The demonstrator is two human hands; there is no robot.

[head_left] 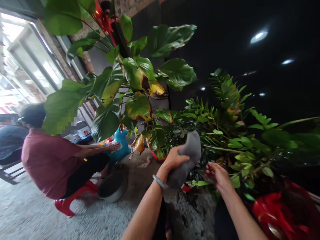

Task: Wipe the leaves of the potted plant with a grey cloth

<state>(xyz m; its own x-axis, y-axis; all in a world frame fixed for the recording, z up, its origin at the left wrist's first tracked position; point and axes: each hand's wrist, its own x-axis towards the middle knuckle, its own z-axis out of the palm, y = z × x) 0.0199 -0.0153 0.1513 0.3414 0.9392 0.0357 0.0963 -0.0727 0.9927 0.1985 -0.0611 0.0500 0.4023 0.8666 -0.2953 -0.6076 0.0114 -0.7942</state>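
Note:
My left hand (pixel 175 158), with a pale bangle (pixel 159 181) at its wrist, grips a grey cloth (pixel 191 151) that bunches above and hangs below the fingers. To its right, my right hand (pixel 217 175) has its fingers curled together beside the low green foliage (pixel 225 136). Whether a leaf or stem is between those fingertips is too small to tell. Left of the cloth rises a tall broad-leaved plant (pixel 140 106), several of its leaves yellowed and browned. A thin green stem (pixel 222 149) runs just above my right hand.
A co-worker in a dark pink shirt (pixel 47 163) sits on a red plastic stool (pixel 66 205) at the left, hands on a blue toy animal (pixel 121 141). A grey bucket (pixel 113 188) stands nearby. Red wrapping (pixel 275 213) lies lower right; a glossy black wall (pixel 225 40) rises behind.

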